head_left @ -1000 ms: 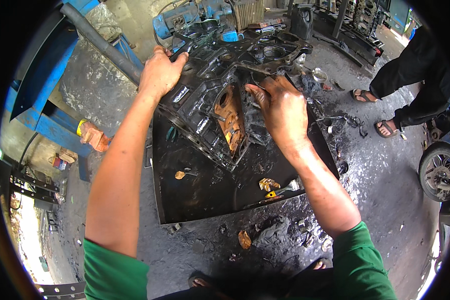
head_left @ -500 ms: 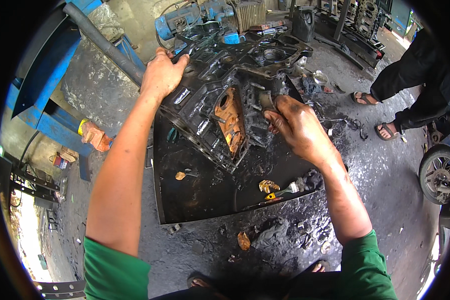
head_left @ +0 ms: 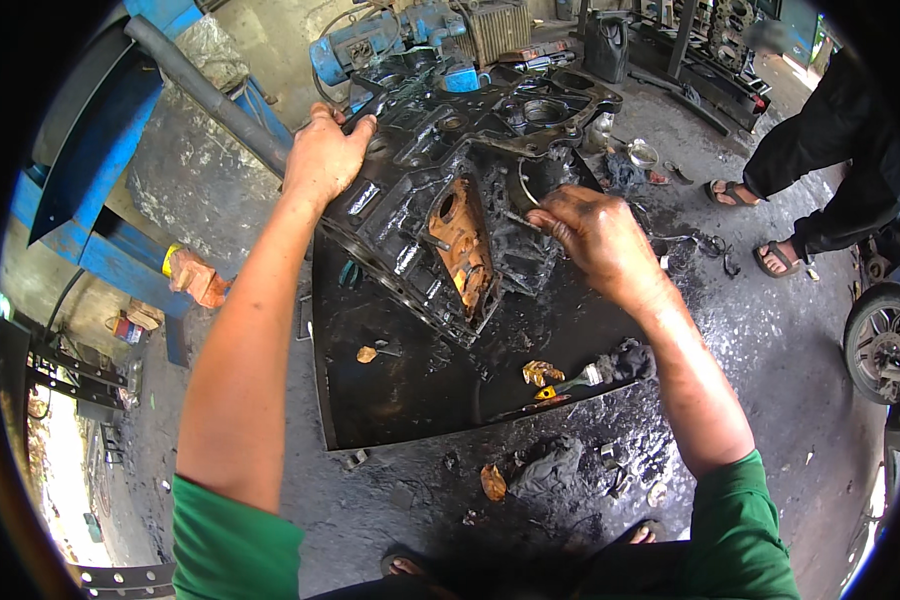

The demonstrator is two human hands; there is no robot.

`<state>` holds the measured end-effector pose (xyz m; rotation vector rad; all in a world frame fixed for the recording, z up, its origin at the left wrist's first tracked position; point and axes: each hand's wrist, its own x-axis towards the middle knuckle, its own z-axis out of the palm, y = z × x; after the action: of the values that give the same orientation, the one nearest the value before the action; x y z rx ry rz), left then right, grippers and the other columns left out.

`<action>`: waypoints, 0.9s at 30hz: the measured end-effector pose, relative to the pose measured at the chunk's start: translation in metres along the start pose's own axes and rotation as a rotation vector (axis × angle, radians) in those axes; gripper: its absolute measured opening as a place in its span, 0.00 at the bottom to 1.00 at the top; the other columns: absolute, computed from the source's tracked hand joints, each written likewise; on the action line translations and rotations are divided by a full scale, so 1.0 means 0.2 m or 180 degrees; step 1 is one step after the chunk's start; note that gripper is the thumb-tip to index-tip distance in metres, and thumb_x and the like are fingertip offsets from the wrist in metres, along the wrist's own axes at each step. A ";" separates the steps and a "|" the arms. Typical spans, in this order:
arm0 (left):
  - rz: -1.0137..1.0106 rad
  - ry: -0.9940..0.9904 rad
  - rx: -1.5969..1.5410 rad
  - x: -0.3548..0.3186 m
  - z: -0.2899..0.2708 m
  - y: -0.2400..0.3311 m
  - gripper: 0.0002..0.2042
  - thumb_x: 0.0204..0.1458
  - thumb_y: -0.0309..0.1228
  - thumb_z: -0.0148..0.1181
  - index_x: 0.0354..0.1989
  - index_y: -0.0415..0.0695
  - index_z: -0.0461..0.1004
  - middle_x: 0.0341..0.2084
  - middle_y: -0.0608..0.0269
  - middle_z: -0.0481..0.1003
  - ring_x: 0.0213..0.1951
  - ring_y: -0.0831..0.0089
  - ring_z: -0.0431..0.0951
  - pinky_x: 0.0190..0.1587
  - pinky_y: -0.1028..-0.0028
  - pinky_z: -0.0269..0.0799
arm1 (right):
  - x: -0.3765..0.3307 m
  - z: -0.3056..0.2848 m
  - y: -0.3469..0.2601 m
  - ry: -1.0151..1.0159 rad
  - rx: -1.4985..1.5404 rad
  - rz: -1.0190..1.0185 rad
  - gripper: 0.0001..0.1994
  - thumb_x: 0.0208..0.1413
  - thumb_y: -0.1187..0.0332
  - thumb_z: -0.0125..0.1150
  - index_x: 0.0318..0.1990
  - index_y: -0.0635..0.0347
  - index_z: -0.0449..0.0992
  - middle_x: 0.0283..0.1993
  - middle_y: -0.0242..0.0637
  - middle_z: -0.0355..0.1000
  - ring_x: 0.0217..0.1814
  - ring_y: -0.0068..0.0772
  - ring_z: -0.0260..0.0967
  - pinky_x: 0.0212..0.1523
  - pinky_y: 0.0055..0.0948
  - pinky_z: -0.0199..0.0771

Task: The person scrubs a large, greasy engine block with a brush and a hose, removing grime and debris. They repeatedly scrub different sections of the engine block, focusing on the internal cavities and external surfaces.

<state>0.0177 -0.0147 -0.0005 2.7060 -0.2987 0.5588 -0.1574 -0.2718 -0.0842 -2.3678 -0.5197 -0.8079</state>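
Observation:
A black, oil-coated engine block (head_left: 400, 215) lies tilted across a dark metal tray (head_left: 390, 420), with a rusty orange-brown recess (head_left: 460, 240) in its near face. At the block's upper left edge, my left hand (head_left: 325, 155) has its fingers curled over the rim and its thumb on top. My right hand (head_left: 595, 230), darkened with grease, is closed in a pinch on a thin curved metal strip (head_left: 524, 185). The strip stands against the block's right side, just right of the recess; its lower end is hidden by my fingers.
On the tray lie a paintbrush (head_left: 575, 381), a dark rag (head_left: 627, 360) and dry leaves (head_left: 541, 373). A blue motor (head_left: 355, 48) and a black jerrycan (head_left: 606, 45) stand behind. Another person's legs (head_left: 820, 170) are at right, near a wheel (head_left: 880, 345).
My right hand has turned and shifted slightly right, so the strip now shows its thin curved edge instead of its broad face. My left hand keeps its place on the block.

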 end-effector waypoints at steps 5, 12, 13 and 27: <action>0.0029 0.0039 -0.0001 0.00 0.00 0.00 0.31 0.54 0.51 0.57 0.52 0.33 0.66 0.46 0.35 0.76 0.54 0.44 0.74 0.57 0.59 0.68 | 0.04 -0.03 0.05 -0.0120 -0.0066 -0.0274 0.08 0.55 0.69 0.62 0.37 0.66 0.77 0.31 0.47 0.72 0.34 0.52 0.72 0.35 0.42 0.72; 0.0138 0.0131 -0.0044 0.00 0.02 -0.01 0.30 0.54 0.52 0.57 0.49 0.32 0.68 0.42 0.35 0.77 0.51 0.44 0.76 0.55 0.59 0.69 | 0.13 0.13 0.01 0.0307 0.0080 -0.0287 0.08 0.56 0.66 0.63 0.36 0.61 0.80 0.35 0.45 0.76 0.37 0.51 0.75 0.37 0.42 0.76; 0.0147 0.0134 -0.0030 0.00 0.01 -0.01 0.31 0.54 0.53 0.57 0.48 0.32 0.69 0.41 0.35 0.77 0.50 0.43 0.76 0.55 0.59 0.69 | 0.13 0.16 0.00 0.0301 0.0064 -0.0038 0.08 0.57 0.65 0.62 0.36 0.61 0.80 0.35 0.45 0.76 0.37 0.51 0.75 0.37 0.42 0.76; 0.0069 0.0146 0.0011 0.00 0.00 0.01 0.31 0.54 0.51 0.58 0.50 0.32 0.68 0.45 0.36 0.76 0.52 0.45 0.75 0.56 0.59 0.69 | 0.20 0.06 -0.14 -0.0305 -0.0805 0.0493 0.07 0.57 0.68 0.58 0.39 0.60 0.79 0.31 0.48 0.76 0.33 0.49 0.77 0.35 0.42 0.78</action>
<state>0.0166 -0.0162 -0.0007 2.6921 -0.3155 0.6274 -0.1373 -0.2358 -0.0555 -2.6512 -0.2802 -0.7284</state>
